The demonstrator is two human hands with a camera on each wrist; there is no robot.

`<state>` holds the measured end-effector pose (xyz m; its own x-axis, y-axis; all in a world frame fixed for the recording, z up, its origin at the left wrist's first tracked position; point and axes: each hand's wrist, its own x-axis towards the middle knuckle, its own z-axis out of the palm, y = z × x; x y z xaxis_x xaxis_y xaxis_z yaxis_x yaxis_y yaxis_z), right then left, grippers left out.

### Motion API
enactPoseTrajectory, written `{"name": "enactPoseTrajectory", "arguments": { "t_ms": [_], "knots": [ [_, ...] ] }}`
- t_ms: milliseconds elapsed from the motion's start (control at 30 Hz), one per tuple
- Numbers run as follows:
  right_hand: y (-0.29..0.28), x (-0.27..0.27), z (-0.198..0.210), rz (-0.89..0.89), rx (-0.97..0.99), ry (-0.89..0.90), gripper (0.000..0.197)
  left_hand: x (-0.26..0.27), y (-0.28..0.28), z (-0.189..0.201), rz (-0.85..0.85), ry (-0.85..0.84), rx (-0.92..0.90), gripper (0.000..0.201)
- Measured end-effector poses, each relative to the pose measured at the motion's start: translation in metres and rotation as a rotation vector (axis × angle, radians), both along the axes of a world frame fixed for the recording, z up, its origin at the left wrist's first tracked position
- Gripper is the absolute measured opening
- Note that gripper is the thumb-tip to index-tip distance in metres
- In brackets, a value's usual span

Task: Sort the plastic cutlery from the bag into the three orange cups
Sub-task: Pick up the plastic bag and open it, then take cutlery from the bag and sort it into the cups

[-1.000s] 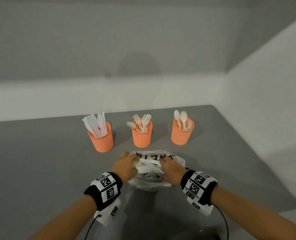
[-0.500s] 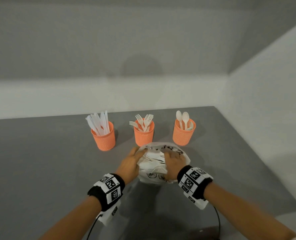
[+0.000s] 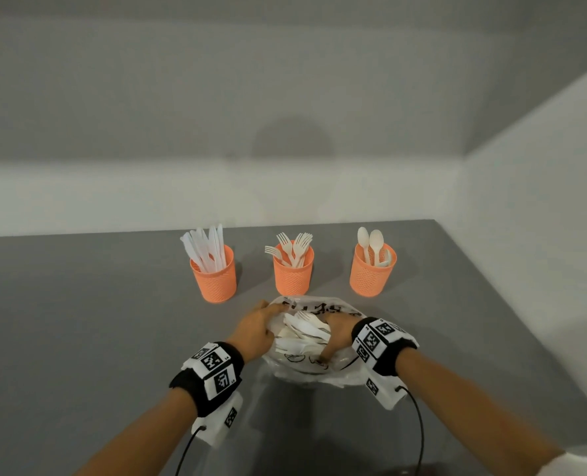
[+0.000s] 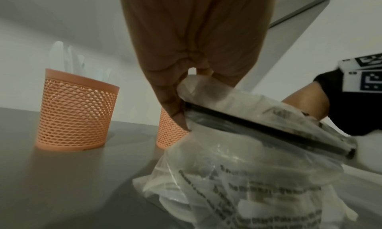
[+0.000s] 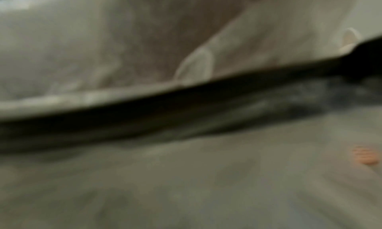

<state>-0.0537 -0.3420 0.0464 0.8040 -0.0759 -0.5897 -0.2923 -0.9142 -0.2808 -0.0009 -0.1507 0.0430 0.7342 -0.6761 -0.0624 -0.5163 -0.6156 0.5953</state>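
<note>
Three orange mesh cups stand in a row: knives cup [image 3: 214, 281], forks cup [image 3: 292, 274], spoons cup [image 3: 371, 273]. Just in front of them lies the clear printed plastic bag [image 3: 305, 371], its mouth spread wide with white cutlery [image 3: 305, 329] showing inside. My left hand [image 3: 256, 329] pinches the bag's left rim; the left wrist view shows the fingers [image 4: 175, 108] on its black zip strip [image 4: 268, 129]. At the right rim my right hand [image 3: 338, 333] holds the bag, its fingertips hidden. The right wrist view is a blur of the bag [image 5: 103, 52].
The grey table [image 3: 79, 321] ends at a back edge behind the cups and a right edge near the pale wall. Seen from the left wrist, the knives cup [image 4: 74, 116] stands left of the hand and the forks cup [image 4: 167, 134] behind it.
The two hands have pulled the bag's mouth apart. The cutlery inside, covered by plastic a second ago, now shows between them.
</note>
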Motion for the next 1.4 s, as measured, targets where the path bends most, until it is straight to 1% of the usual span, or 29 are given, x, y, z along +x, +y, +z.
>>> {"name": "enactPoseTrajectory", "arguments": {
  "t_ms": [100,167,267,300,500,600,700,800,867,900,1033,1100,1200,1267,1333,1400],
  "knots": [
    [0.002,-0.005,-0.004,-0.005,0.004,-0.022,0.084,0.002,0.003,-0.002,0.002,0.037,0.012,0.064],
    [0.004,-0.006,-0.007,-0.011,-0.003,-0.030,0.077,0.003,0.002,-0.002,0.003,0.060,0.008,0.065],
    [0.003,-0.007,-0.009,-0.024,0.026,-0.053,0.054,0.004,0.001,0.000,0.014,0.090,0.004,0.064],
    [0.003,-0.007,-0.009,-0.025,0.039,-0.063,0.050,0.005,0.001,0.001,0.023,0.101,-0.002,0.063],
    [-0.002,-0.008,-0.003,-0.030,0.115,-0.110,0.045,0.000,-0.003,-0.002,0.092,0.111,-0.059,0.058],
    [-0.003,-0.007,0.000,-0.062,0.139,-0.147,0.035,-0.003,-0.005,-0.004,0.108,0.135,-0.054,0.059],
    [-0.005,-0.008,0.005,-0.095,0.148,-0.181,0.041,-0.004,-0.006,-0.005,0.118,0.165,-0.049,0.061],
    [-0.005,-0.010,0.007,-0.076,0.129,-0.223,0.041,-0.006,-0.009,-0.008,0.127,0.195,-0.048,0.061],
    [-0.007,-0.012,0.007,-0.099,0.194,-0.291,0.042,-0.009,-0.010,-0.010,0.132,0.212,-0.045,0.061],
    [-0.007,-0.012,0.008,-0.133,0.246,-0.338,0.039,-0.009,-0.011,-0.010,0.133,0.217,-0.045,0.062],
    [-0.002,-0.013,0.021,-0.333,0.547,-0.508,0.018,-0.006,-0.011,-0.011,0.129,0.223,-0.020,0.062],
    [0.000,-0.011,0.029,-0.428,0.655,-0.574,0.008,-0.007,-0.014,-0.011,0.124,0.228,-0.012,0.065],
    [-0.002,-0.004,0.037,-0.544,0.778,-0.655,0.021,-0.012,-0.022,-0.013,0.119,0.258,-0.026,0.067],
    [-0.002,-0.001,0.042,-0.614,0.886,-0.681,0.024,-0.015,-0.027,-0.014,0.110,0.302,-0.062,0.068],
    [-0.001,0.000,0.046,-0.647,0.970,-0.716,0.025,-0.015,-0.028,-0.014,0.080,0.387,-0.106,0.066],
    [0.000,-0.001,0.052,-0.661,1.024,-0.762,0.026,-0.012,-0.026,-0.011,0.036,0.435,-0.127,0.058]
  ]
}}
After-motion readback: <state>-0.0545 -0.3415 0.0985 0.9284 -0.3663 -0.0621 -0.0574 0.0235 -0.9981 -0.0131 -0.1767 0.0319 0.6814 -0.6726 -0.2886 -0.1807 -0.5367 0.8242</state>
